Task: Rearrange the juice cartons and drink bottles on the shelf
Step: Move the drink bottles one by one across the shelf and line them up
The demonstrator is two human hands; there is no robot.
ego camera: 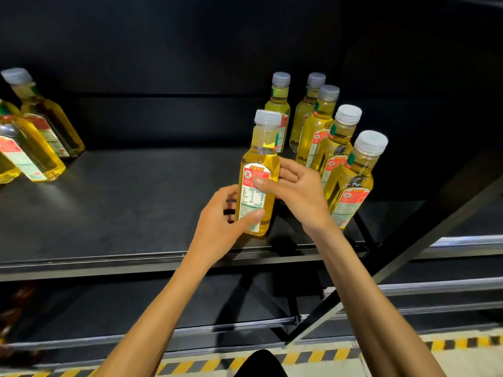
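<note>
A yellow drink bottle (260, 159) with a grey cap and a red-and-white label stands upright near the front of the black shelf (122, 208). My left hand (217, 221) grips its lower part, thumb across the label. My right hand (296, 189) holds its middle from the right, thumb on the label. Just behind and to the right stands a row of several matching bottles (351, 180). More of the same bottles (40, 140) stand at the shelf's far left.
The shelf's metal front edge (109, 263) runs below my hands. A black diagonal brace (402, 254) crosses at the right. A lower shelf (136, 308) lies underneath, and yellow-black hazard tape (313, 356) marks the floor.
</note>
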